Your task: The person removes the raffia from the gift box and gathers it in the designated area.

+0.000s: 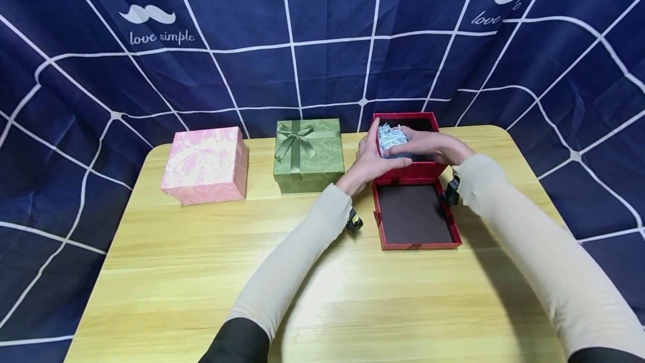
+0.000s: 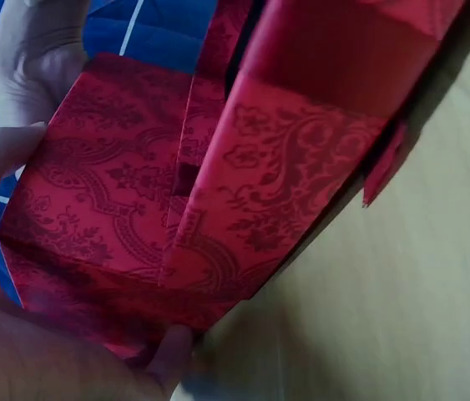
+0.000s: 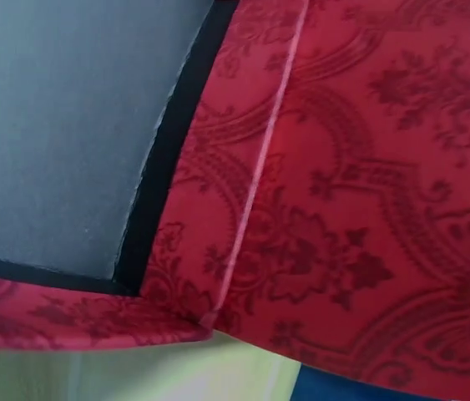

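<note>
A red patterned gift box (image 1: 420,171) stands at the right of the table, with its lid (image 1: 414,214) folded down flat towards the front. My left hand (image 1: 367,160) grips the box at its left side; in the left wrist view its thumb (image 2: 174,355) and fingers are spread over the patterned wall (image 2: 109,175). Reaching in from the right, my right hand (image 1: 427,144) holds a clump of light-blue shredded paper (image 1: 391,138) at the box's opening. The right wrist view has only the lid's grey lining (image 3: 59,134) and red patterned surfaces, without the hand.
Left of the red box sits a closed green gift box (image 1: 317,156) with a ribbon bow. Farther left is a closed pink gift box (image 1: 206,167). They share a light wooden table (image 1: 201,273), with a dark blue grid-patterned curtain (image 1: 332,71) behind and at the sides.
</note>
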